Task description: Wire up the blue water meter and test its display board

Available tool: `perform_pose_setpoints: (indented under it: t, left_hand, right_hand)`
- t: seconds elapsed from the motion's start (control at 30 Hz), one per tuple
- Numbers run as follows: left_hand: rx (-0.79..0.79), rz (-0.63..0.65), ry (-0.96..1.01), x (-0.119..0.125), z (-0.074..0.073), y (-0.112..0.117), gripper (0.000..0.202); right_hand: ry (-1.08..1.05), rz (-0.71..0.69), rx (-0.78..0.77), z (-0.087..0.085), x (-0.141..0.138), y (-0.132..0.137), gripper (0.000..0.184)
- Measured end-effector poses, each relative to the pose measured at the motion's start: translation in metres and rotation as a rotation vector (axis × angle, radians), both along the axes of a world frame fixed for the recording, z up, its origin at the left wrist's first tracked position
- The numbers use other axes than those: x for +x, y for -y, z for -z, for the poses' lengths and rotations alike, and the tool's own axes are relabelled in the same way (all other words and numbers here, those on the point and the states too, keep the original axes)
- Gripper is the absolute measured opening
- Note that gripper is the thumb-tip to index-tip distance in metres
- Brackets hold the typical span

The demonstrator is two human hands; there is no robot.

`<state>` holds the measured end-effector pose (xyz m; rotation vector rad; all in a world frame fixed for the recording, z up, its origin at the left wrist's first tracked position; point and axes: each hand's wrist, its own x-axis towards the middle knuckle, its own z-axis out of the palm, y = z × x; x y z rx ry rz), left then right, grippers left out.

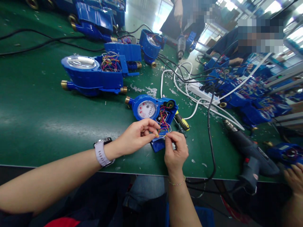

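A blue water meter (146,109) with a round dial and brass end lies on the green table in front of me. Its side box is uncovered, and thin red, yellow and white wires (163,117) spill out of it. At the box's near edge my left hand (137,135) pinches a thin yellow wire between thumb and finger. My right hand (176,149) pinches the wire a short way to the right, so a small length (162,136) spans the gap. A yellow-and-black screwdriver handle (182,121) lies beside the box.
Another opened meter (94,74) stands at the left, with more behind it. A heat gun (251,148) rests near the right edge. Cables and a white power strip (203,92) cross the table (47,126). Co-workers' hands are at the far side and right (294,178).
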<state>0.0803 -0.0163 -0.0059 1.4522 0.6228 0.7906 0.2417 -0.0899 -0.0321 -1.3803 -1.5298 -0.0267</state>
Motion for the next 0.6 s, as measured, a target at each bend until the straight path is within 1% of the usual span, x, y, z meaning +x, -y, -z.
perform_pose_setpoints:
  t: [0.07, 0.1, 0.13, 0.2, 0.23, 0.27, 0.3, 0.33, 0.4, 0.5, 0.6]
  left_hand:
    - [0.045, -0.042, 0.0, -0.001, 0.001, 0.0007, 0.017]
    - [0.097, -0.087, -0.008, -0.002, 0.0012, 0.0015, 0.017]
    - [0.177, -0.143, -0.013, -0.0032, 0.0011, 0.0026, 0.016]
    - [0.408, -0.217, 0.006, -0.0058, 0.0001, 0.0054, 0.014]
    - [0.533, -0.21, 0.031, -0.0068, -0.0005, 0.0069, 0.014]
    - [0.639, -0.17, 0.053, -0.0075, -0.0011, 0.0082, 0.015]
    - [0.712, -0.112, 0.063, -0.0077, -0.0014, 0.0093, 0.017]
    - [0.746, -0.059, 0.045, -0.0076, -0.0013, 0.0099, 0.02]
    - [0.734, -0.021, -0.04, -0.0067, -0.0002, 0.0097, 0.024]
    - [0.668, -0.07, -0.159, -0.0057, 0.0026, 0.0065, 0.02]
    - [0.607, -0.089, -0.214, -0.0051, 0.0035, 0.0038, 0.012]
  right_hand:
    - [-0.003, 0.004, 0.003, 0.0012, 0.0003, -0.0002, 0.014]
    - [-0.007, 0.007, 0.004, 0.0016, 0.0002, -0.0004, 0.014]
    - [-0.011, 0.009, 0.005, 0.0019, 0.0001, -0.0005, 0.014]
    - [-0.018, 0.008, 0.008, 0.002, -0.0004, -0.0007, 0.013]
    - [-0.018, 0.006, 0.011, 0.0019, -0.0007, -0.0007, 0.013]
    - [-0.017, 0.003, 0.015, 0.0017, -0.0009, -0.0007, 0.012]
    - [-0.014, -0.002, 0.018, 0.0017, -0.001, -0.0006, 0.012]
    - [-0.013, -0.004, 0.023, 0.0017, -0.0011, -0.0005, 0.012]
    - [-0.014, -0.004, 0.036, 0.0022, -0.001, -0.0006, 0.013]
    - [-0.015, 0.005, 0.058, 0.0036, -0.0008, -0.0012, 0.013]
    - [-0.008, 0.008, 0.063, 0.0042, -0.0008, -0.0017, 0.012]
